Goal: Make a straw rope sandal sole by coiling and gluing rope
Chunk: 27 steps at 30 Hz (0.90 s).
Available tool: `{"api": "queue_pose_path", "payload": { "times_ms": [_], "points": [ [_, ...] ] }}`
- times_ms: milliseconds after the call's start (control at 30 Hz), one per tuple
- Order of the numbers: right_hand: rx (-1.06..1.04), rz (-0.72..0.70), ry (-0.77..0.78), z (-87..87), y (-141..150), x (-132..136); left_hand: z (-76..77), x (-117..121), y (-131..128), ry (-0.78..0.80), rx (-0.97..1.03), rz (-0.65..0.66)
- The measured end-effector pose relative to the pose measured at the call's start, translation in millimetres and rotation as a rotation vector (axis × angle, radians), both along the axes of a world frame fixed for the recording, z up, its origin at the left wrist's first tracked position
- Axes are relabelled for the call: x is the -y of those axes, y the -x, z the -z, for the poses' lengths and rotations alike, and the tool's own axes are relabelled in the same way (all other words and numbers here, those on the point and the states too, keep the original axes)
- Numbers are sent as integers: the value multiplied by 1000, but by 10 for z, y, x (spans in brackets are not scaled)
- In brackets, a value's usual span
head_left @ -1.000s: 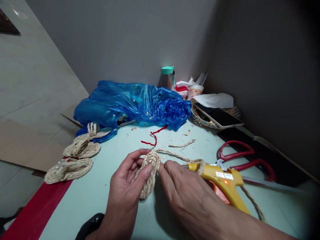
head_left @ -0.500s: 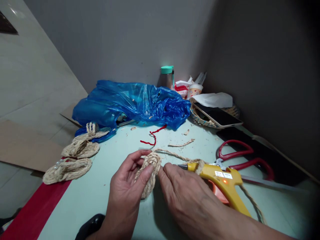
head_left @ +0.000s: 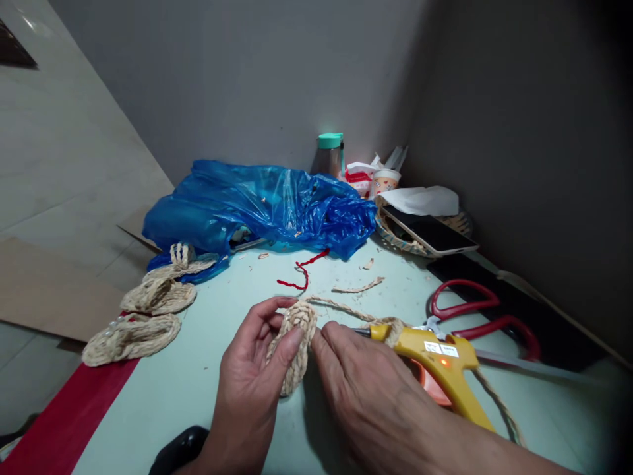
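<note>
My left hand [head_left: 264, 369] grips a small oval sole [head_left: 295, 343] of coiled braided straw, thumb on its upper face and fingers behind. My right hand [head_left: 363, 376] is closed at the sole's right edge, its fingers pressed together there; the fingertips are partly hidden. From the top of the sole, a straw braid [head_left: 341, 305] runs right toward a yellow glue gun [head_left: 438, 349]. The glue gun lies just beyond my right hand, its small orange light lit and a glue stick [head_left: 529, 364] jutting from its back.
Miniature straw slippers [head_left: 131, 338] line the table's left side. Behind are a blue plastic bag [head_left: 262, 198], a bottle [head_left: 329, 153], a paper cup [head_left: 385, 181] and a phone [head_left: 435, 229] on a basket. Red-handled scissors [head_left: 465, 300] lie right; a red twisted strand [head_left: 306, 270] lies ahead.
Both hands stay nearly still on the sole, which has shifted very slightly. Nothing has been taken up or let go.
</note>
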State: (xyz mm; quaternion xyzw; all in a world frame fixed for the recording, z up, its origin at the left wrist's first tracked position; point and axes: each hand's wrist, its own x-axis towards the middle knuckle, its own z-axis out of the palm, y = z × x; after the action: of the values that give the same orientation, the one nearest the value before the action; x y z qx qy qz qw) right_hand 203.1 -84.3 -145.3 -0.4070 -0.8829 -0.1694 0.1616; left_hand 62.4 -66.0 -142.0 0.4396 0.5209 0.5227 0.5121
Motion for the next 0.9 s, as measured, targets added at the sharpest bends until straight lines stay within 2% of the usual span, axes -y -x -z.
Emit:
{"api": "queue_pose_path", "payload": {
  "times_ms": [267, 333, 433, 600, 733, 800, 900],
  "points": [
    [-214, 31, -28, -4, 17, 1, 29, -12, -20, -103, 80, 24],
    [-229, 23, 49, 17, 17, -12, 33, -18, -32, -107, 85, 4],
    [-329, -8, 260, 20, 19, -41, 38, -18, -58, -132, 122, -44],
    [-598, -94, 496, -100, 8, -89, 45, 0, -85, -182, 145, -45],
    [-678, -134, 592, -183, -38, -88, 22, 34, -97, -231, 164, -18],
    [-694, -105, 621, -188, -58, -79, -1, 57, -99, -232, 170, -15],
    [-716, -76, 598, -183, -77, -69, -37, 86, -74, -221, 135, -16]
  ]
}}
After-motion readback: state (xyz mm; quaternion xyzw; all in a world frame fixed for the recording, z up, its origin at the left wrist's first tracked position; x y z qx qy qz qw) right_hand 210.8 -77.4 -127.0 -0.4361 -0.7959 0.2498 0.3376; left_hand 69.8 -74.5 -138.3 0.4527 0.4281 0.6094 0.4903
